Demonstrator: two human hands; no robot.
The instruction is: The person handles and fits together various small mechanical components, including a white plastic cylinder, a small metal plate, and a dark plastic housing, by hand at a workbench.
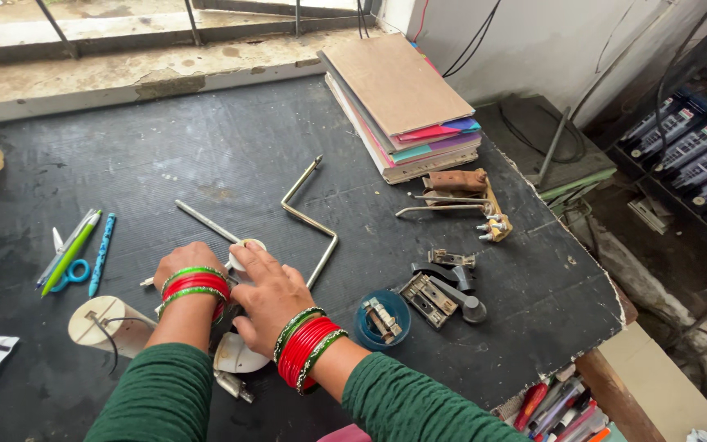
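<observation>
A small round white part is pressed onto the dark table near its front edge under the spread fingers of the right hand; the left hand is laid just beside it, its grip hidden, beside a bent metal crank

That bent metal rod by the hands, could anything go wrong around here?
Possibly. The bent metal rod lies right beside the right hand, so a nudge might swing it into the blue cup of small parts. The loose metal clips sit fairly near the table edge and could slide off.
</observation>
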